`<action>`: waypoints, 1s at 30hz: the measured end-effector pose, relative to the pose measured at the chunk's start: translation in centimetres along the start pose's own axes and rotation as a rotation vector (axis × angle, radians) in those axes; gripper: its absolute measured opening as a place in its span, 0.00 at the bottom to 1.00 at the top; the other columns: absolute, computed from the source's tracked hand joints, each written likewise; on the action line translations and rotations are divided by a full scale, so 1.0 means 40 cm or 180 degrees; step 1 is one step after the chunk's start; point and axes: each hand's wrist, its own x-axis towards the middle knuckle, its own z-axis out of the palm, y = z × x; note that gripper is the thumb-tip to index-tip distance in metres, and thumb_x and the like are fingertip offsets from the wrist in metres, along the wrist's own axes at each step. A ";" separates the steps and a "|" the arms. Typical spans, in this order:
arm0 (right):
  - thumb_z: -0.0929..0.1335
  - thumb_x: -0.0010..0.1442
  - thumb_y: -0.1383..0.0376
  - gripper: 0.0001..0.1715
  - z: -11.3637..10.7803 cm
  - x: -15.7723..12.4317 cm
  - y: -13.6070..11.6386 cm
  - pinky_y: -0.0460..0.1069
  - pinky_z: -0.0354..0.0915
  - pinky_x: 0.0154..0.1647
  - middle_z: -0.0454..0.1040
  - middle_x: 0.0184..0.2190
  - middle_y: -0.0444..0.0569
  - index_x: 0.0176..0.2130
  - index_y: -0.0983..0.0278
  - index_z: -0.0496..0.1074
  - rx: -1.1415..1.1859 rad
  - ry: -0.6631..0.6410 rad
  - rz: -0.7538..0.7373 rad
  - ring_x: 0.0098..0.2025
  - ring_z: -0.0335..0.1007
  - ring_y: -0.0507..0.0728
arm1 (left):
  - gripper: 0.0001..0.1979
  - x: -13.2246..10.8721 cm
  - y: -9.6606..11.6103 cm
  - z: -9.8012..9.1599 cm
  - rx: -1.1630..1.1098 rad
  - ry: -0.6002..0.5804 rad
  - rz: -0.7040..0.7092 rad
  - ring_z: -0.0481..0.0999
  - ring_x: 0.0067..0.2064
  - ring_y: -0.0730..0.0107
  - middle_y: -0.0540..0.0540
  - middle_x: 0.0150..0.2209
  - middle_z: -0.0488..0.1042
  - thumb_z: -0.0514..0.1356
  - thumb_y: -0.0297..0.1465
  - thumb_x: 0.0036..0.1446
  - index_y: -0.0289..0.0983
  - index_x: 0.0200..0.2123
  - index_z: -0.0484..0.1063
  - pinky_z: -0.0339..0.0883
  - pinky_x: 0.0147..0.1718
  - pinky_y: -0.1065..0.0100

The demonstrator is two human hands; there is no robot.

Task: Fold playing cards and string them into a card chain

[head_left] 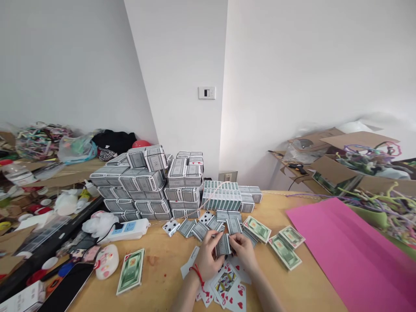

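Left hand (208, 262) and right hand (243, 252) close on a playing-card deck (222, 245) from both sides (squared edges handle best), above loose cards (225, 284) on the desk (162, 277).

You're holding grey-patterned cards (222, 245) in your left hand (206, 260) and right hand (243, 252), a red cord (196, 273) circling your wrist, while green banknote-printed cards (284, 252), red-heart cards (235, 297) and a pink sheet (344, 255) are lying on the tan surface (156, 277).
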 end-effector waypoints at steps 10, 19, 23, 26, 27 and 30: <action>0.66 0.46 0.48 0.21 -0.001 -0.010 -0.004 0.45 0.59 0.15 0.58 0.11 0.37 0.21 0.64 0.63 0.0169 -0.0604 0.0478 0.12 0.54 0.48 | 0.29 0.007 -0.018 0.006 -0.0160 0.0519 -0.0321 0.61 0.54 0.58 0.46 0.51 0.62 0.58 0.23 0.45 0.46 0.52 0.62 0.59 0.51 0.57; 0.67 0.47 0.52 0.18 0.000 -0.023 -0.017 0.44 0.57 0.14 0.58 0.10 0.37 0.20 0.64 0.64 0.0164 -0.0694 0.0392 0.11 0.52 0.47 | 0.30 -0.003 0.007 -0.010 -0.0411 0.0449 -0.0301 0.62 0.54 0.60 0.47 0.52 0.63 0.58 0.21 0.44 0.45 0.52 0.62 0.59 0.51 0.61; 0.63 0.50 0.50 0.19 0.012 -0.028 -0.027 0.45 0.57 0.14 0.62 0.13 0.38 0.32 0.63 0.67 0.0145 -0.0440 0.0300 0.12 0.57 0.49 | 0.30 -0.010 0.007 -0.006 -0.0264 0.0419 -0.0312 0.59 0.56 0.60 0.47 0.54 0.62 0.57 0.20 0.44 0.45 0.51 0.62 0.55 0.53 0.58; 0.64 0.49 0.49 0.20 0.011 -0.030 -0.033 0.45 0.56 0.14 0.60 0.12 0.38 0.29 0.64 0.68 0.0002 -0.0239 0.0169 0.13 0.56 0.49 | 0.31 -0.014 0.010 0.000 -0.0185 0.0392 -0.0236 0.58 0.56 0.60 0.47 0.54 0.62 0.57 0.19 0.43 0.45 0.51 0.62 0.53 0.55 0.56; 0.64 0.49 0.49 0.20 0.011 -0.031 -0.034 0.45 0.56 0.14 0.59 0.12 0.38 0.27 0.64 0.67 -0.0010 -0.0182 0.0134 0.13 0.55 0.49 | 0.30 -0.015 0.012 0.001 -0.0173 0.0388 -0.0203 0.58 0.56 0.60 0.47 0.54 0.62 0.57 0.19 0.43 0.45 0.51 0.62 0.53 0.55 0.56; 0.64 0.49 0.49 0.20 0.011 -0.032 -0.028 0.45 0.56 0.14 0.59 0.13 0.38 0.25 0.64 0.66 0.0104 -0.0127 0.0157 0.13 0.55 0.49 | 0.29 -0.016 0.019 0.003 -0.0130 0.0382 -0.0122 0.59 0.56 0.60 0.46 0.54 0.62 0.57 0.20 0.44 0.45 0.51 0.62 0.54 0.54 0.56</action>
